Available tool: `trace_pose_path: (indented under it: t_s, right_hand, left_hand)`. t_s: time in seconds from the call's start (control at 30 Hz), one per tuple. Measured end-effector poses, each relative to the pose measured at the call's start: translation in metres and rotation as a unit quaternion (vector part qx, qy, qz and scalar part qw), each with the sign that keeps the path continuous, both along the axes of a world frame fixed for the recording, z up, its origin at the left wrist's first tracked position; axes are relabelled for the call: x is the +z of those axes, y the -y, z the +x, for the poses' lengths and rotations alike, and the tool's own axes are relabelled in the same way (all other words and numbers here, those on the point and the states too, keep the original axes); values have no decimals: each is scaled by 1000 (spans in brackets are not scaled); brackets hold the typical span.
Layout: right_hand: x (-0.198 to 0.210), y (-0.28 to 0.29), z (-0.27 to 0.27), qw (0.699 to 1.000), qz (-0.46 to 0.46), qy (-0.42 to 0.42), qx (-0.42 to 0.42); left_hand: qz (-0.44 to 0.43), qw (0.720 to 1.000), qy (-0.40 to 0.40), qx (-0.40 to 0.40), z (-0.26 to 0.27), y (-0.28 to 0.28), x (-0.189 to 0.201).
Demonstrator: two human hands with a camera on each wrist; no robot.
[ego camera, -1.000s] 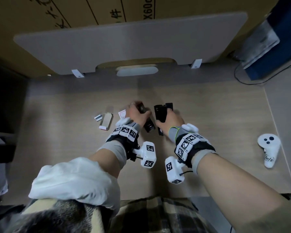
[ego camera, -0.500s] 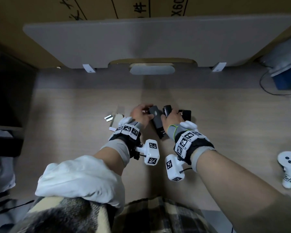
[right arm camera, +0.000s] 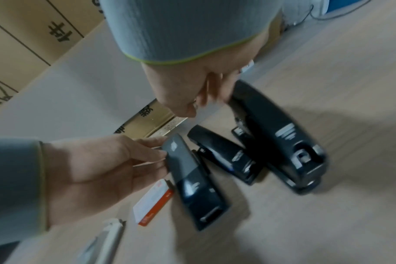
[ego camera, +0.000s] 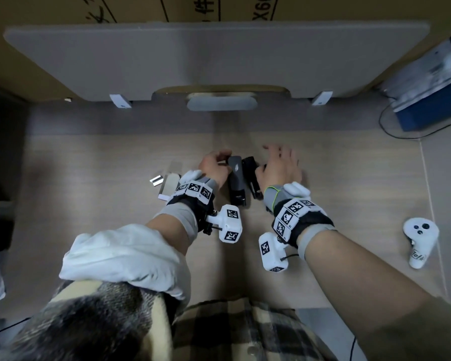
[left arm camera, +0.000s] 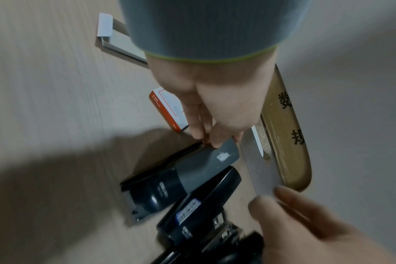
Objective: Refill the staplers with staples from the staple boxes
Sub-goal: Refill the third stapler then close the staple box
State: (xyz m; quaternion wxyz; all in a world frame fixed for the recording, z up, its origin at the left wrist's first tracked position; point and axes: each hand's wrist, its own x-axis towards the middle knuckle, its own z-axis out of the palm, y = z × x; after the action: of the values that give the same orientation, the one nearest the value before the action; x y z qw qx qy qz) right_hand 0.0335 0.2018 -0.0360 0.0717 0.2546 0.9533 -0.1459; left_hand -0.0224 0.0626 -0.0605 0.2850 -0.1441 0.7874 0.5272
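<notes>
Three staplers lie side by side mid-table. My left hand [ego camera: 223, 158] [left arm camera: 211, 141] pinches the front tip of the grey-topped stapler [ego camera: 235, 178] [left arm camera: 192, 171] [right arm camera: 192, 178]. Beside it lies a small black stapler [ego camera: 251, 175] [left arm camera: 203, 201] [right arm camera: 226, 153]. My right hand [ego camera: 279, 152] [right arm camera: 206, 100] hovers with fingers spread over the large black stapler [right arm camera: 278, 139], holding nothing; the head view hides that stapler. An orange-and-white staple box [left arm camera: 167, 110] [right arm camera: 151, 203] lies under my left hand. An open white staple box [ego camera: 168, 187] [left arm camera: 115, 44] and a staple strip [ego camera: 156, 180] lie to the left.
A white hand controller [ego camera: 419, 241] lies at the table's right. A grey board [ego camera: 219, 61] stands along the back, with cardboard boxes behind it. A blue box [ego camera: 427, 95] with a black cable sits at the far right corner.
My right hand has let go of a black stapler, opened and shifted right. My left hand keeps hold of the grey-topped stapler, which now lies beside the small black one.
</notes>
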Motion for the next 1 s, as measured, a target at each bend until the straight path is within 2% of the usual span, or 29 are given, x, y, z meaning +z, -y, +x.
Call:
trace_pose_path:
  t_s: [0.07,0.17,0.2,0.3,0.43,0.57,0.67,0.77,1.0]
  right_hand:
    - [-4,-4,12,999,7,16,-33]
    - [-10,-5,27,979,-114,105,-134]
    - [-10,-5,31,974,-129,121,-143]
    - [-5,-7,39,978,-114,124,-122]
    - [16,-9,40,986,-108,65,-105]
    - [51,-3,35,989,-138,16,-47]
    - [68,16,31,985,-168,35,31]
    - [68,52,32,975,-191,45,103]
    - [54,148,39,953,-200,83,212]
  left_hand:
    - [2,1000,-9,11,5,-2,1]
    - [-20,1000,-11,16,16,2,4]
    - [-28,999,-13,13,20,5,6]
    - [-38,999,-13,23,29,11,8]
    - [-33,998,-21,41,36,15,18]
    - [9,998,-28,53,39,17,37]
    - [74,996,19,54,39,24,51]
    - [125,986,37,105,41,52,56]
    - [96,966,69,231,71,151,33]
